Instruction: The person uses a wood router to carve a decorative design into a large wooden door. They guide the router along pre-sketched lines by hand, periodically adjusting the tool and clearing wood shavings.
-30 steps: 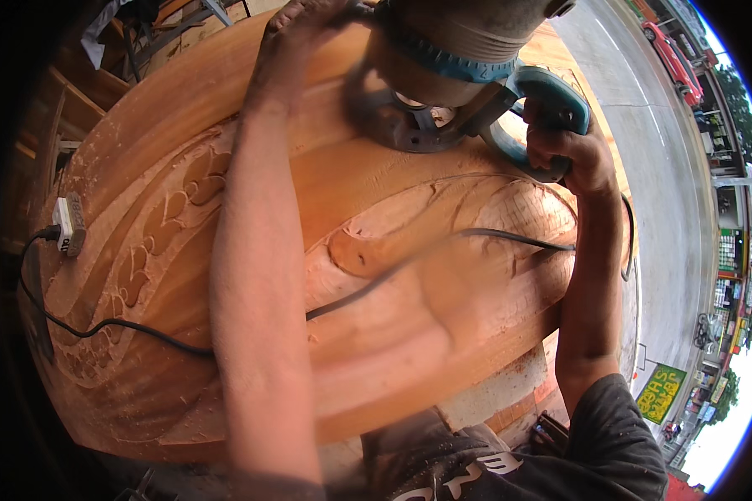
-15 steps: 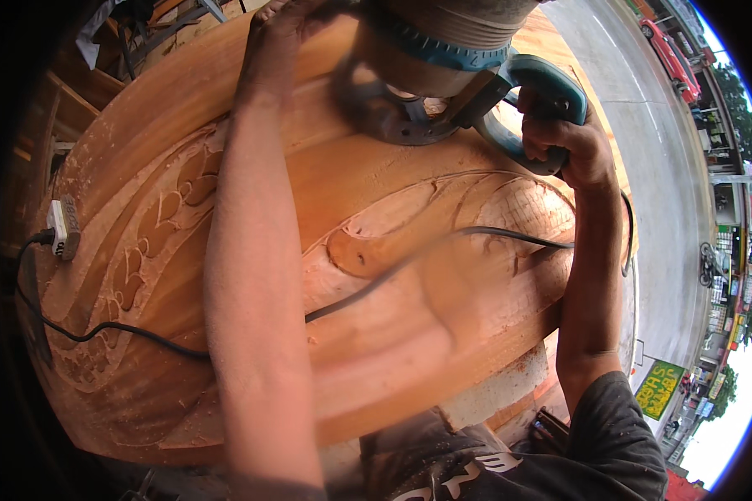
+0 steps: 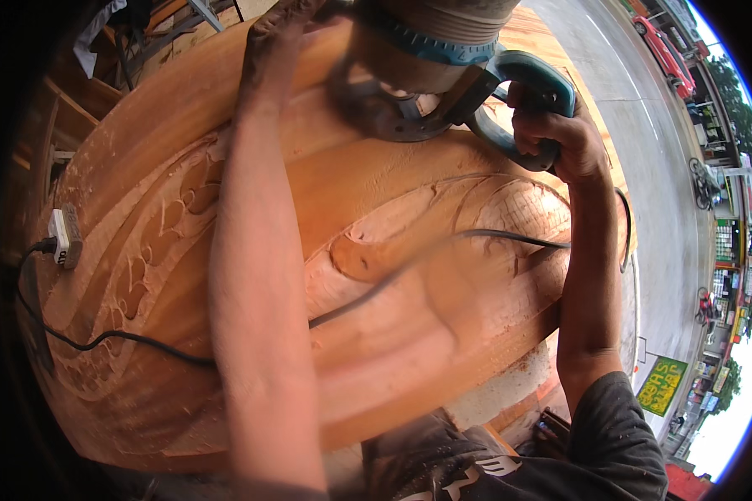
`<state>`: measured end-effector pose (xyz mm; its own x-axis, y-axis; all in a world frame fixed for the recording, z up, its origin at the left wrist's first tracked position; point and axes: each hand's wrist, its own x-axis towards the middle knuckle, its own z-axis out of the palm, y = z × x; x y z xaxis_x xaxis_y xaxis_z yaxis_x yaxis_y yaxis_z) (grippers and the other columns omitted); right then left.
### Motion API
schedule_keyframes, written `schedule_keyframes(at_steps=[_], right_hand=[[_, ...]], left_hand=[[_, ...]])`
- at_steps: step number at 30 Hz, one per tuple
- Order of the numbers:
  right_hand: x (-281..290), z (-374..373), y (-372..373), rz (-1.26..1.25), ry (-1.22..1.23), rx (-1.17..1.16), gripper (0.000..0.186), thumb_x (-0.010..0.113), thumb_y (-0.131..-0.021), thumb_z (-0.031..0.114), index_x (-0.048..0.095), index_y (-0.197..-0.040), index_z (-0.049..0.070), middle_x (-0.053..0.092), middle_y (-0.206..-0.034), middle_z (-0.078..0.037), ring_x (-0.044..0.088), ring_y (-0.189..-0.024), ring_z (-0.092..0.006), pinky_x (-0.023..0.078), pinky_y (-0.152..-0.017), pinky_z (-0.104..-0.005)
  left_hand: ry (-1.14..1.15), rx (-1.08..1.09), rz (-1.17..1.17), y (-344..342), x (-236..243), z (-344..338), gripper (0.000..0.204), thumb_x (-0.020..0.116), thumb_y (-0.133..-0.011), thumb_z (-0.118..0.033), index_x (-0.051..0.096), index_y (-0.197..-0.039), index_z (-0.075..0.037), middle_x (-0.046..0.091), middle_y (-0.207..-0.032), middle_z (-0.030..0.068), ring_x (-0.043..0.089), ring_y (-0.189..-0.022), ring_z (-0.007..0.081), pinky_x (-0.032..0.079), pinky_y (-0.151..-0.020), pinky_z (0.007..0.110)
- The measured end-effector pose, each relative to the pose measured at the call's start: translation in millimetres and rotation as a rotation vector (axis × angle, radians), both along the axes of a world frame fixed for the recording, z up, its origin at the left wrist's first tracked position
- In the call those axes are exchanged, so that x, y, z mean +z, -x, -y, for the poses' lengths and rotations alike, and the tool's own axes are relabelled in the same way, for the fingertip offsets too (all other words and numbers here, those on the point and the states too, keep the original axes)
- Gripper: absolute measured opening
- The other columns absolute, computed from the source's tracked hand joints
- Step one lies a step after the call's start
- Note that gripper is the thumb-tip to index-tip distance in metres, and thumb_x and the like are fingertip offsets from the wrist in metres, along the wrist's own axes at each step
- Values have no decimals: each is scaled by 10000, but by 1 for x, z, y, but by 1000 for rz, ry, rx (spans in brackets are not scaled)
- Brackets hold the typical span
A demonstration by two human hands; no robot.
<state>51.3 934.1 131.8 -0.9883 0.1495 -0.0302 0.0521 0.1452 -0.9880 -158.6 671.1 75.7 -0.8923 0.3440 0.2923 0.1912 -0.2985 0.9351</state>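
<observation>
A large curved wooden board (image 3: pixel 376 351), carved with flowing leaf-like shapes, lies under my arms. On its far part stands a router (image 3: pixel 426 58) with a teal collar and loop handles; its top runs past the upper edge of the view. My right hand (image 3: pixel 556 138) is closed around the teal right handle. At the router's far left, my left hand (image 3: pixel 284 25) is curled at the other handle, its fingers partly cut off by the upper edge. The open round base rests on the wood; the bit is blurred and cannot be made out.
A black cord (image 3: pixel 368 305) crosses the board beneath my left forearm to a pale plug block (image 3: pixel 63 238) on its left end. Wood dust lies in the carving. A stone-like block (image 3: pixel 493 388) shows below the near edge. Right of the board runs a paved road (image 3: pixel 643 150).
The router and my right hand have shifted slightly left over the board. Both hands stay where they were on the tool.
</observation>
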Motion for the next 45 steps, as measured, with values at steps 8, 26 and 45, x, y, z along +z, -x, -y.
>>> schedule_keyframes(at_steps=[8, 26, 45], right_hand=[[3, 2, 3, 6, -17, -22, 260, 756, -731, 91, 707, -975, 15, 577, -634, -17, 517, -530, -110, 386, -539, -270], [2, 7, 11, 3, -32, -50, 293, 772, -712, 119, 695, -974, 14, 556, -618, -3, 510, -528, -97, 360, -529, -260], [3, 11, -3, 10, -37, -38, 281, 760, -697, 104, 694, -955, 15, 571, -625, -10, 528, -539, -98, 384, -539, -257]], left_hand=[[-55, -18, 27, 11, -6, -8, 590, 634, -990, -559, 684, -1319, -71, 716, -1218, 42, 658, -1119, 161, 530, -940, 340], [9, 101, 78, 20, -8, -11, 546, 627, -985, -586, 723, -1234, -110, 739, -1060, -2, 649, -849, 110, 511, -759, 266], [-107, 46, 119, 10, -6, -5, 387, 681, -921, -496, 704, -1179, -209, 731, -1108, -52, 656, -1011, 59, 529, -814, 276]])
